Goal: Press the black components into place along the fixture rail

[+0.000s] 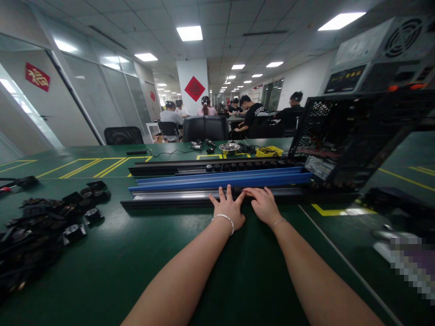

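My left hand (228, 212) lies with fingers spread across a long black rail (163, 204) that has a shiny metallic inner face. Its thumb reaches right, close to the fingertips of my right hand (266, 204). Those right fingers are drawn together and point left, closed at a small dark part (237, 189) in the rail; its exact kind is too small to make out. Directly behind runs a long blue rail (217, 178). Farther back, another black rail (152, 170) carries a row of small black parts (238, 166).
Loose black parts (37, 226) are heaped at left. An open computer case (326, 140) stands at right by the rail ends, with metal-cased units (380, 54) on top. Behind the rails are a metal bowl (229, 147) and yellow tray (269, 151). Several people sit farther off.
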Available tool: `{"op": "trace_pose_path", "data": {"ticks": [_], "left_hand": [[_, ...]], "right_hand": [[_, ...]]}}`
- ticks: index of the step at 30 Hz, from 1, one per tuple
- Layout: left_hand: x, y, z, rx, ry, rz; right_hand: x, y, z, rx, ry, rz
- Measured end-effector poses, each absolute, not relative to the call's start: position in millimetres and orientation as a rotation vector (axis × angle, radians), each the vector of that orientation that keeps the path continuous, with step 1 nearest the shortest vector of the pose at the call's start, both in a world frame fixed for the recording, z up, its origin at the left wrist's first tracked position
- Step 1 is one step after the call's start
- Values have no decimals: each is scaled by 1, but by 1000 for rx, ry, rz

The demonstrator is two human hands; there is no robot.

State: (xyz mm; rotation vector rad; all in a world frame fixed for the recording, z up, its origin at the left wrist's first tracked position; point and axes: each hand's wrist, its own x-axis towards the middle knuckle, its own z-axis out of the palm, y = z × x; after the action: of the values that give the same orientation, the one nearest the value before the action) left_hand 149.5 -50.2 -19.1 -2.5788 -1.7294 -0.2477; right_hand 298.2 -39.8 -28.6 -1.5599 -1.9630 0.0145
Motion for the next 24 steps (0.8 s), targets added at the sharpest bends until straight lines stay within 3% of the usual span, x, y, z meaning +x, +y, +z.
{"op": "trace_pose_path", "data": {"ticks": [7, 24], "left_hand": [[157, -46, -16, -2532, -1815, -174], [148, -44, -10, -2544, -1767, -197]], "right_hand": [[298, -40, -34, -1701, -1888, -163], [299, -40, -34, -1751, -1955, -156]]}}
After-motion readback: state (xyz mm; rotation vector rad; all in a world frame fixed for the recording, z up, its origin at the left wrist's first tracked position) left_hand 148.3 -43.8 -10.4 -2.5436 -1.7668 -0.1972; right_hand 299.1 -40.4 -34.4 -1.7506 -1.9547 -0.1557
